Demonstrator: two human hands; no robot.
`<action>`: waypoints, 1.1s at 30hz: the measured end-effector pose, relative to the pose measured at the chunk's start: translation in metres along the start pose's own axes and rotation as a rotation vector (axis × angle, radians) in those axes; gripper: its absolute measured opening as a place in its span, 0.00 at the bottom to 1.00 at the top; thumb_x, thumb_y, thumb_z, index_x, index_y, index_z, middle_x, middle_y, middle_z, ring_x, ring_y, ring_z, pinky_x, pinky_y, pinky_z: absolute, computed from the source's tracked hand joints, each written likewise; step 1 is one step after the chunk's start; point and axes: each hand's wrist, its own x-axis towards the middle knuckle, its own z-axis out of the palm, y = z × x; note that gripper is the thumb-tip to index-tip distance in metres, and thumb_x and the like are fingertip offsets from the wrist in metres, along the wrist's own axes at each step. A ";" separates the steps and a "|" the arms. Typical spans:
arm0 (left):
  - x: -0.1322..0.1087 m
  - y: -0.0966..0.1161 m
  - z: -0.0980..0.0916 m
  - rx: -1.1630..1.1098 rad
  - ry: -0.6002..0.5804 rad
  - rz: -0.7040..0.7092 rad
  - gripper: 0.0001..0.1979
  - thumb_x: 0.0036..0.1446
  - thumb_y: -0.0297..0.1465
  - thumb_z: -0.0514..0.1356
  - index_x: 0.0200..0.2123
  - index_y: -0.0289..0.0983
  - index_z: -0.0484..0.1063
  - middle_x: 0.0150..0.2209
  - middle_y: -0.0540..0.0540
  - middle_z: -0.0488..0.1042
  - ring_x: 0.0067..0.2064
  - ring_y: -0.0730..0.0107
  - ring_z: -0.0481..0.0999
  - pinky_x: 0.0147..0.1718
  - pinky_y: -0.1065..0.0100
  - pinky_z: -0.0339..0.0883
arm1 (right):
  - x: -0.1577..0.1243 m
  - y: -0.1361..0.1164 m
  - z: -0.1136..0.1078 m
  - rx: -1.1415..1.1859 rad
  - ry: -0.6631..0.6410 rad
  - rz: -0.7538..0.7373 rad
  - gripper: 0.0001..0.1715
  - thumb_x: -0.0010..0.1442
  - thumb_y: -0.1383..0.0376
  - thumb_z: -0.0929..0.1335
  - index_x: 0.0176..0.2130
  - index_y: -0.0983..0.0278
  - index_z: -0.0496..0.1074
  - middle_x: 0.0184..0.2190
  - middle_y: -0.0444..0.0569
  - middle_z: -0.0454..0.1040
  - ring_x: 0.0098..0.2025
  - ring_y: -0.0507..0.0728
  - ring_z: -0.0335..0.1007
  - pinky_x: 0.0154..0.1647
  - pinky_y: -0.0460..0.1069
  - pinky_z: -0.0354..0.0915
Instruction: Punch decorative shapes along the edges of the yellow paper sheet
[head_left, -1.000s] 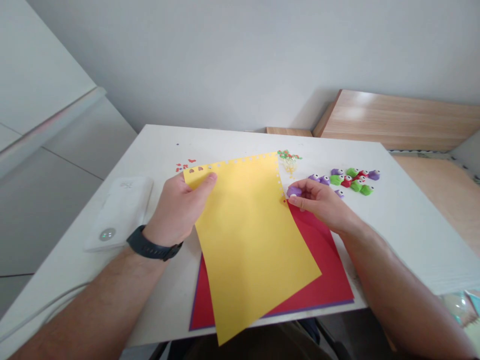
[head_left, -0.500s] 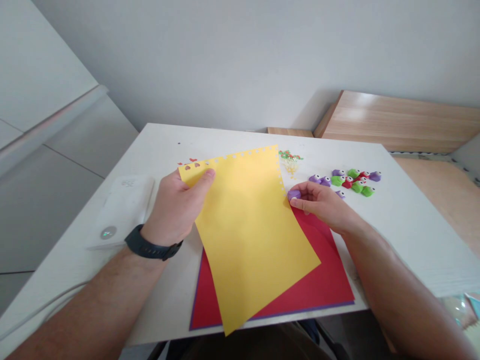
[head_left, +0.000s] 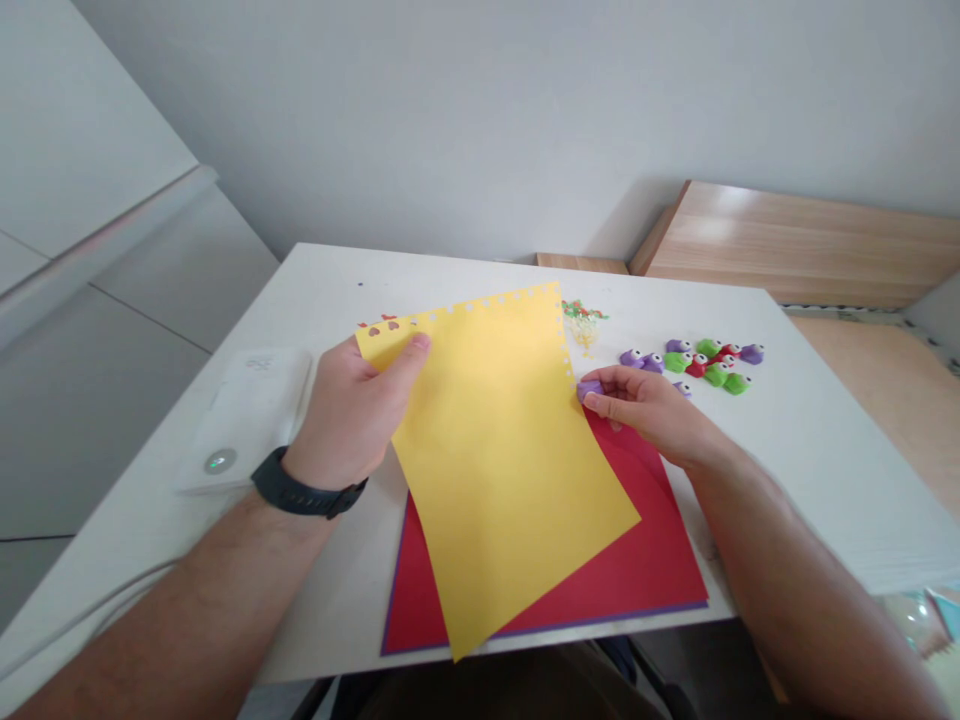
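A sheet of yellow paper (head_left: pixel 495 430) is raised at a slant, with a row of small punched holes along its top edge and upper right edge. My left hand (head_left: pixel 360 400) grips its upper left corner, thumb on top. At the sheet's right edge, my right hand (head_left: pixel 645 405) is closed around a purple craft punch (head_left: pixel 589 390), pinched between thumb and fingers against the paper. Heart-shaped holes show near the upper left corner. Red paper (head_left: pixel 645 560) lies underneath on the table, with a purple edge showing below it.
Several purple, green and red craft punches (head_left: pixel 696 365) stand at the right. Green, red and pale yellow paper bits (head_left: pixel 583 312) lie behind the sheet. A white device (head_left: pixel 244 420) with a round button sits on the left of the white table (head_left: pixel 817 450), near a cable (head_left: pixel 127 585).
The yellow sheet and both hands have barely moved; the sheet's lower tip sits slightly higher in view. The punch stays at the right edge.
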 end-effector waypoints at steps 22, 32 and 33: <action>-0.001 0.000 0.000 0.006 -0.019 -0.005 0.21 0.60 0.44 0.70 0.51 0.39 0.83 0.52 0.40 0.84 0.48 0.53 0.85 0.44 0.60 0.78 | 0.001 0.006 0.000 -0.141 0.027 -0.036 0.19 0.60 0.52 0.77 0.45 0.60 0.80 0.44 0.52 0.84 0.44 0.61 0.79 0.46 0.56 0.74; -0.002 0.002 0.000 -0.014 -0.031 0.003 0.21 0.60 0.43 0.70 0.52 0.38 0.83 0.53 0.39 0.84 0.48 0.53 0.85 0.46 0.57 0.79 | 0.000 0.001 0.001 -0.102 0.001 -0.039 0.18 0.60 0.54 0.77 0.46 0.61 0.80 0.44 0.52 0.83 0.44 0.59 0.78 0.46 0.54 0.72; -0.002 0.002 0.001 -0.009 -0.033 0.002 0.21 0.61 0.43 0.69 0.52 0.38 0.82 0.53 0.39 0.84 0.48 0.53 0.85 0.47 0.56 0.79 | -0.001 0.000 0.001 -0.102 -0.002 -0.041 0.18 0.59 0.54 0.77 0.46 0.62 0.80 0.44 0.52 0.83 0.44 0.59 0.78 0.46 0.54 0.72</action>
